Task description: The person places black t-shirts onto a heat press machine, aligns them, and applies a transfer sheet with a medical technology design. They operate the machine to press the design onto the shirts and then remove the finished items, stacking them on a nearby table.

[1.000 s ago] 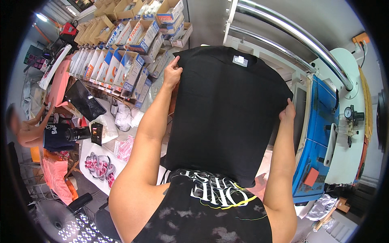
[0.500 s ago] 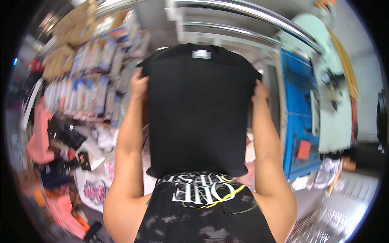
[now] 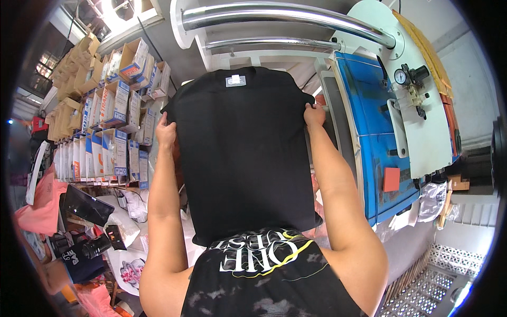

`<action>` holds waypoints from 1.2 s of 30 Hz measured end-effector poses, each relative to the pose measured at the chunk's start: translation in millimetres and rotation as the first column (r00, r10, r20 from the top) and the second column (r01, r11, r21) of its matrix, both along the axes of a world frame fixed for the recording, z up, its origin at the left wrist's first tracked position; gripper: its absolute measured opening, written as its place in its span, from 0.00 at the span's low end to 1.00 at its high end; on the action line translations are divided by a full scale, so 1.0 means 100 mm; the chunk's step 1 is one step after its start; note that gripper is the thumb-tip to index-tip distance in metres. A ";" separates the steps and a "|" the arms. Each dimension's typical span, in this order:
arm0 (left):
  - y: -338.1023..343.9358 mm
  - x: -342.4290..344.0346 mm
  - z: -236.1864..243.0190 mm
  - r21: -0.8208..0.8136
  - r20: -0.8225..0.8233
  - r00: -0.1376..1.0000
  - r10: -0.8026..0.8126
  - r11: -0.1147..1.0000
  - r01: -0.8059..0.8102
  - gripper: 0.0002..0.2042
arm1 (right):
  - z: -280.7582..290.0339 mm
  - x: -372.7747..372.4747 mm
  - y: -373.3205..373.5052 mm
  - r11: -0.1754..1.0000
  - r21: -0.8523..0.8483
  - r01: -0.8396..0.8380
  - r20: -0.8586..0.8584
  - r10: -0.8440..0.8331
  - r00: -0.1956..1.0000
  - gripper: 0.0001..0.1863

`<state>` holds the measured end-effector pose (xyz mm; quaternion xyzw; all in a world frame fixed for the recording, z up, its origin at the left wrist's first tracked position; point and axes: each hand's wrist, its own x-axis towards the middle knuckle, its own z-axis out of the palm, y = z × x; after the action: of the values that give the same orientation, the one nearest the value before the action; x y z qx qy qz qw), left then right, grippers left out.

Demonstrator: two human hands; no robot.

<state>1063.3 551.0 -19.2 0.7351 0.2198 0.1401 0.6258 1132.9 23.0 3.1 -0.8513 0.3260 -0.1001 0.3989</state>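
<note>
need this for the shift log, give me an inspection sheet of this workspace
surface: pale work surface at left, mostly covered
job's things: black t-shirt held up and spread, neck label at top
clutter: camera, printed sheet, pink bags
grippers: left hand and right hand each grip a shirt edge
cables: thin dark cable at left
surroundings: blue and white machine with chrome rails, stacked boxes
</note>
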 end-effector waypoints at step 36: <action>0.12 -3.71 0.20 -0.734 -0.138 0.855 -0.500 0.631 0.251 0.10 | -0.07 -3.93 -1.33 0.452 0.880 -0.147 -0.024 0.350 0.936 0.15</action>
<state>692.5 563.1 1.0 0.4884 0.1963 -0.2129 0.8231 739.4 -109.7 -3.5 -0.5777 0.2415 0.2237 0.7470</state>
